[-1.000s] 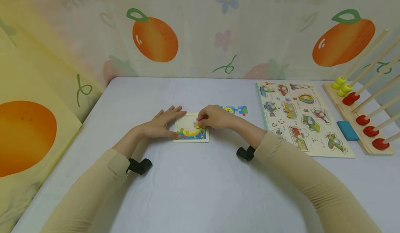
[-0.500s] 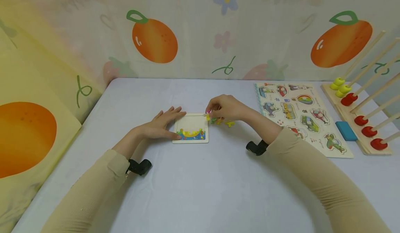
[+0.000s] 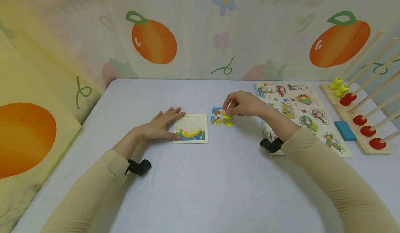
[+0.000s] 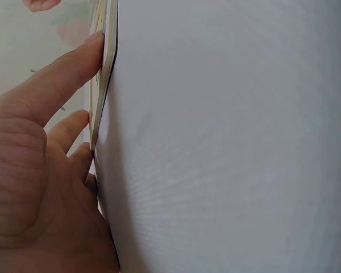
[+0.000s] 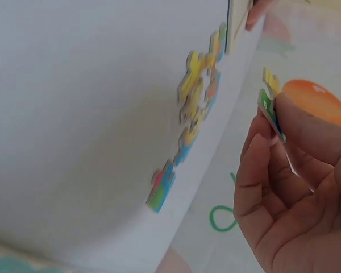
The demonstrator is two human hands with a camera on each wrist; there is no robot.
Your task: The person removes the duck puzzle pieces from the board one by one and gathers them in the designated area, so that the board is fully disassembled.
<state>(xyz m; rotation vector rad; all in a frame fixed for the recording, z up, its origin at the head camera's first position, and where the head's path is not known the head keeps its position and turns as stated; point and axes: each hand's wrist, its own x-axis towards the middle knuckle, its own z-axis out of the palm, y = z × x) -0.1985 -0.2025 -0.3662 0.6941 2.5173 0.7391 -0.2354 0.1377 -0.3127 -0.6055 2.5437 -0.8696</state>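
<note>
My left hand (image 3: 159, 125) lies with spread, straight fingers on the left side of a small wooden puzzle tray (image 3: 190, 143). In the left wrist view, the thumb presses the tray's edge (image 4: 110, 62). Assembled yellow and blue pieces (image 3: 192, 135) fill the tray's lower part; its upper part shows bare wood. To the right of the tray, my right hand (image 3: 245, 102) pinches a jigsaw puzzle piece (image 5: 267, 108) between thumb and fingers, raised above the table. Several loose colourful puzzle pieces (image 3: 216, 120) lie just below and left of that hand, partly hidden by it.
A vehicle picture board (image 3: 309, 122) lies at the right, partly beneath the right forearm. Beyond it stands a wooden peg rack (image 3: 356, 118) with red and yellow beads, next to a blue block (image 3: 345, 130). A fruit-print cloth (image 3: 193, 35) hangs behind the white table (image 3: 200, 184).
My right hand has moved from over the tray to the right, carrying a pinched puzzle piece above the loose ones. The left hand stays on the tray.
</note>
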